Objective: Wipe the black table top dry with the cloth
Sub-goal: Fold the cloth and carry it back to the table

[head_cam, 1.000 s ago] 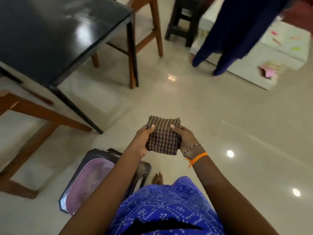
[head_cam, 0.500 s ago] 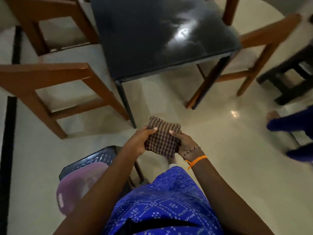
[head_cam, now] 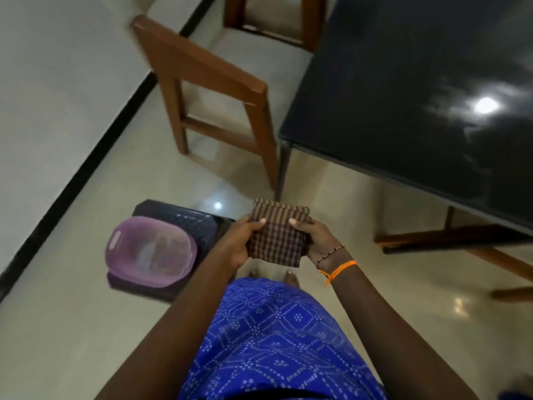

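A folded brown checked cloth (head_cam: 277,235) is held between both hands in front of my body, above the floor. My left hand (head_cam: 238,241) grips its left edge with the thumb on top. My right hand (head_cam: 317,241) grips its right edge, with a bead bracelet and an orange thread at the wrist. The black table top (head_cam: 403,82) fills the upper right, glossy, with a lamp reflection and hazy smears on it. Its near corner lies above and to the right of the cloth, apart from it.
A wooden chair (head_cam: 207,90) stands left of the table. A purple plastic basin (head_cam: 150,251) sits on a dark stool (head_cam: 184,220) at my lower left. A wall with a black skirting (head_cam: 80,180) runs along the left. Wooden chair legs (head_cam: 461,243) show under the table.
The view has swung left and nearer the table, which now fills the upper right. The other person has left the view. Both hands still hold the cloth the same way.
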Tool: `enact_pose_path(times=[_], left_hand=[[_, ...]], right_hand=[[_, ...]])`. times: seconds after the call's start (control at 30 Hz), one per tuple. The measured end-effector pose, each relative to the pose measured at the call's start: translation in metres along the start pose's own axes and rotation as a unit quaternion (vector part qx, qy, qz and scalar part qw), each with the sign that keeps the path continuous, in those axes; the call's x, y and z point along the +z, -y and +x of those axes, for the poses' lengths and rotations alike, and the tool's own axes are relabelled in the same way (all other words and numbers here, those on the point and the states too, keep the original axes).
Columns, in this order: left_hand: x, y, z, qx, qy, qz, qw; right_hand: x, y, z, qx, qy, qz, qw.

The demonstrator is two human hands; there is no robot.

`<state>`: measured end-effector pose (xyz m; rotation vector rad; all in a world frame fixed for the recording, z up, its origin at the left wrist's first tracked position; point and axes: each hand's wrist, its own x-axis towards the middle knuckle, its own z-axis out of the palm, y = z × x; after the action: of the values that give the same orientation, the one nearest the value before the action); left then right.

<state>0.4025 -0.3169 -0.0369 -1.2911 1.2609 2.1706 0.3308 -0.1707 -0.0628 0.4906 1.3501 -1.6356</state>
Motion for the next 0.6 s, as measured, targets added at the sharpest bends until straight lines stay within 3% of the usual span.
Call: enact_pose_path(times=[0.3,0.5,0.6], left_hand=[[-0.086,0.022,-0.015,0.052,-0.093,-0.225,0.968],[-0.152,0.04,-0.022,0.046,-0.165,-0.368,0.914],[-0.181,0.044,-0.018,0.047,-0.242,-0.382,0.891]], right_hand=[[0.103,-0.015,0.059,0.038,0.101,-0.224,0.969],[0.19,-0.055,0.102,0.019,0.088,-0.406,0.909],[0.226,-0.077,0.117,0.002,0.087,-0.497,0.863]])
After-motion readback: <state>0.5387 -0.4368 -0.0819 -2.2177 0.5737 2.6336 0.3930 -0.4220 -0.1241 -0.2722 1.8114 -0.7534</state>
